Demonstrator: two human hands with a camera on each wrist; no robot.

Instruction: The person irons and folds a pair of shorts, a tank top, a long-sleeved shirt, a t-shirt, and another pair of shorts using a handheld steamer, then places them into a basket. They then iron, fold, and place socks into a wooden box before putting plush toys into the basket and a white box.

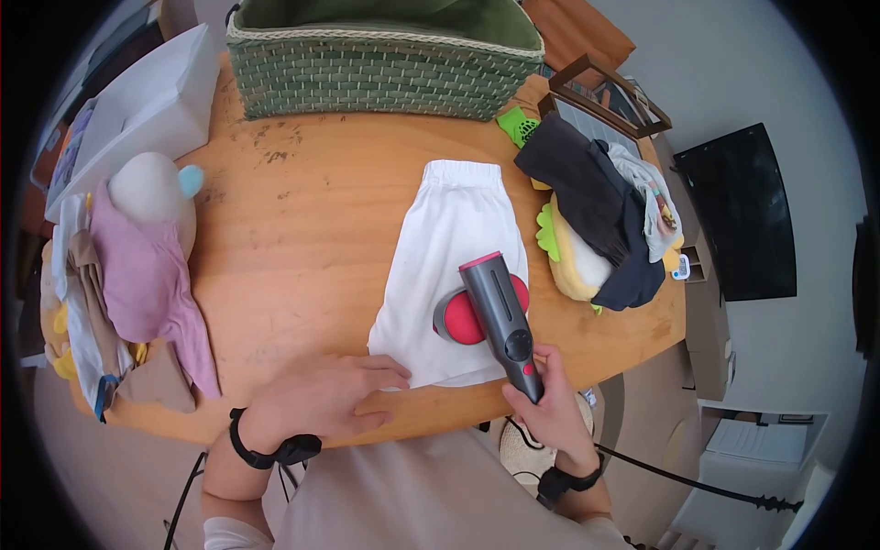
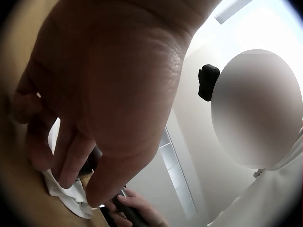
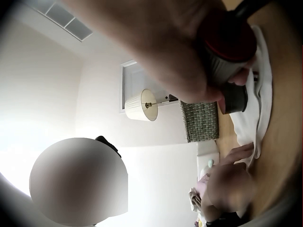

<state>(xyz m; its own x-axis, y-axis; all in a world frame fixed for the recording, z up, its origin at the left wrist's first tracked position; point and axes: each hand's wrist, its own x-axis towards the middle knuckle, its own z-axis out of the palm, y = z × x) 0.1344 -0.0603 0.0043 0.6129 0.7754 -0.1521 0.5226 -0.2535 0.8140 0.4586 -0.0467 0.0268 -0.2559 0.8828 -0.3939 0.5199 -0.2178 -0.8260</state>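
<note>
White elastic-waisted shorts [image 1: 440, 238] lie flat, waistband away from me, hem near the table's front edge. My right hand [image 1: 559, 412] grips the lower handle of a grey handheld appliance [image 1: 495, 312] with red round ends, its kind unclear. The appliance's head overlaps the lower right of the shorts in the head view. A cord leaves its end in the right wrist view. My left hand [image 1: 330, 394] rests near the left corner of the hem, its fingers extended and fingertips at the white cloth [image 2: 71, 196].
A green woven basket [image 1: 385, 73] stands at the back, a white bin [image 1: 151, 110] at the back left. Plush toys draped with clothes sit on both sides: a pink garment [image 1: 137, 275] at left, dark garments [image 1: 587, 183] at right. A wooden-framed case [image 1: 610, 96] stands behind those.
</note>
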